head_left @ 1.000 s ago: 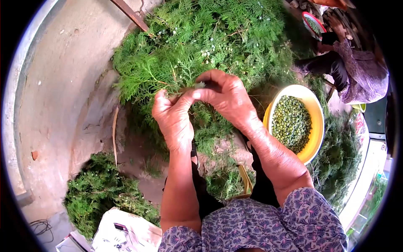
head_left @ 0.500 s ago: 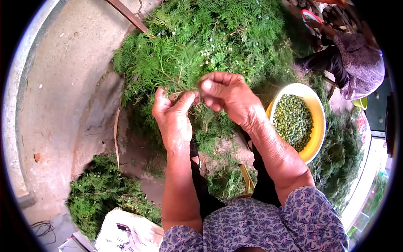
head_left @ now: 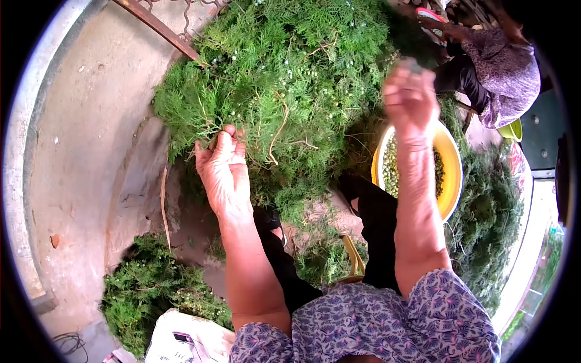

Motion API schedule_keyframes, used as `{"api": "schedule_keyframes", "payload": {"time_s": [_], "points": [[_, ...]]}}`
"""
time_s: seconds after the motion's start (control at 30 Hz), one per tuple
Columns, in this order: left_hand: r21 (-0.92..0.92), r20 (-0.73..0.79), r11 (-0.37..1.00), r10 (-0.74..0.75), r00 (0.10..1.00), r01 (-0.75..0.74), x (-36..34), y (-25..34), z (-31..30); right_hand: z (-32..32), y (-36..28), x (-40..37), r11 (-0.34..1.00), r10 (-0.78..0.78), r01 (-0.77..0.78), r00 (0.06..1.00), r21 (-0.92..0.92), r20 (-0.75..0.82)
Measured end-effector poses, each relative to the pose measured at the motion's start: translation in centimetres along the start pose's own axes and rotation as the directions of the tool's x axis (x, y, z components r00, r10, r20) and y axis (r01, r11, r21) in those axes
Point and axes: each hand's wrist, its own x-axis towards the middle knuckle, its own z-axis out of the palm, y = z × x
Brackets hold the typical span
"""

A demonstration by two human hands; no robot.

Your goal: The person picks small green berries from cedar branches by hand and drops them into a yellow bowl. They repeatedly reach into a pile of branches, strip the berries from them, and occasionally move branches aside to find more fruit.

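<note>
My left hand is closed, thumb against fingers, on a green conifer sprig at the left edge of a big heap of cut conifer branches. Small pale cones or berries dot the heap. My right hand is above the far rim of a yellow bucket, smeared by motion. A grey-green blur shows at its fingertips, and I cannot make out what it is. Small round green cones or berries lie in the bucket, partly hidden by my right wrist and forearm.
Another person sits at the upper right near a red-rimmed bowl. More cut branches lie lower left, and a darker pile is right of the bucket. A pale sack with a small dark device stands at the bottom.
My right hand has moved away from my left, rightward and up, to the bucket's far side. My left hand has shifted left and slightly down. The view has shifted a little.
</note>
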Motion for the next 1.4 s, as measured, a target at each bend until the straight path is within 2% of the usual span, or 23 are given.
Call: {"api": "schedule_keyframes", "payload": {"time_s": [0.03,0.07,0.13,0.17,0.2,0.23,0.27,0.33,0.43,0.53,0.6,0.67,0.7,0.8,0.93,1.0,1.07,1.13,1.2,1.27,1.33,1.37,1.4], "points": [[-0.006,-0.011,1.0,-0.004,1.0,0.004,0.1,-0.1,0.0,0.5,-1.7,-0.7,0.988,-0.085,0.109,0.974,0.107,-0.208],[-0.01,-0.005,1.0,0.0,1.0,0.0,0.0,-0.1,0.4,0.8,-2.4,-1.2,0.972,-0.095,0.138,0.971,0.189,-0.221],[-0.01,0.007,1.0,-0.004,1.0,0.004,-0.7,-0.2,1.5,0.0,-1.6,-2.0,0.991,-0.121,0.099,0.957,-0.095,-0.263],[0.045,0.045,0.999,0.018,0.999,-0.02,-0.9,-0.8,1.7,0.7,0.1,-1.9,0.906,-0.016,-0.1,0.963,-0.412,-0.269],[0.028,0.055,1.0,0.002,0.998,-0.003,-0.9,-1.1,1.8,1.4,2.3,-2.8,0.713,-0.057,-0.338,0.846,-0.614,-0.531],[0.017,0.085,1.0,0.013,0.996,-0.014,-0.9,-1.6,2.0,1.8,4.1,-3.7,0.331,0.106,-0.374,0.927,-0.866,-0.36],[0.005,0.113,1.0,0.025,0.993,-0.025,-1.0,-2.0,2.2,2.1,6.5,-5.1,0.067,0.14,-0.198,0.972,-0.978,-0.187],[0.074,0.129,0.995,0.059,0.99,-0.069,-1.5,-2.6,3.0,2.8,9.6,-6.1,0.294,0.343,-0.454,0.872,-0.841,-0.351],[0.254,0.165,0.957,0.102,0.981,-0.142,-2.1,-3.3,3.3,4.3,11.4,-7.3,0.346,0.304,-0.669,0.743,-0.657,-0.596],[0.345,0.072,0.92,0.173,0.982,-0.187,-2.3,-3.4,3.3,3.4,11.0,-6.4,0.266,0.427,-0.645,0.745,-0.717,-0.512],[0.351,0.064,0.925,0.133,0.989,-0.147,-2.0,-2.9,3.5,3.7,10.9,-6.6,0.253,0.353,-0.682,0.726,-0.686,-0.591],[0.09,0.045,0.993,-0.078,0.996,0.074,-1.4,-1.8,4.0,2.3,10.4,-6.2,0.044,0.644,-0.55,0.654,-0.834,-0.397],[0.078,-0.003,0.993,-0.094,0.996,0.094,-1.4,-1.7,4.1,1.4,10.4,-6.5,0.122,0.701,-0.545,0.639,-0.83,-0.317],[0.069,-0.03,0.994,-0.087,0.996,0.089,-0.4,-1.9,2.1,1.6,11.2,-6.8,-0.023,0.745,-0.517,0.562,-0.856,-0.359],[-0.1,-0.306,0.985,-0.162,0.938,0.138,0.0,-0.2,2.2,1.9,8.9,-7.2,-0.104,0.732,-0.451,0.569,-0.887,-0.375],[-0.094,-0.298,0.988,-0.142,0.944,0.119,1.0,-0.5,-0.2,4.0,6.9,-7.1,-0.12,0.629,-0.555,0.599,-0.823,-0.496],[-0.292,-0.296,0.949,-0.204,0.933,0.115,0.8,0.1,-0.2,2.8,3.7,-7.1,-0.108,0.575,-0.527,0.658,-0.843,-0.485],[-0.121,-0.232,0.992,0.016,0.973,-0.045,1.8,0.1,-2.3,2.6,-0.3,-7.9,-0.082,0.357,-0.62,0.712,-0.78,-0.604],[-0.244,-0.224,0.969,-0.011,0.974,-0.045,1.7,0.9,-2.9,-0.4,-5.9,-9.7,-0.096,0.101,-0.641,0.755,-0.761,-0.648],[-0.262,-0.289,0.964,-0.034,0.957,-0.044,1.7,1.3,-3.4,-3.6,-12.8,-13.6,0.112,-0.173,-0.634,0.746,-0.765,-0.643],[-0.261,-0.301,0.965,-0.045,0.953,-0.037,1.7,1.6,-4.0,-6.2,-21.1,-18.5,0.427,-0.553,-0.444,0.561,-0.788,-0.616],[-0.277,-0.27,0.961,-0.067,0.96,-0.011,1.7,1.8,-4.2,-8.0,-26.3,-22.0,0.404,-0.699,-0.361,0.471,-0.841,-0.538],[-0.289,-0.245,0.957,-0.091,0.965,0.017,1.5,2.0,-4.5,-10.9,-32.3,-25.7,0.49,-0.806,-0.096,0.329,-0.867,-0.492]]}}
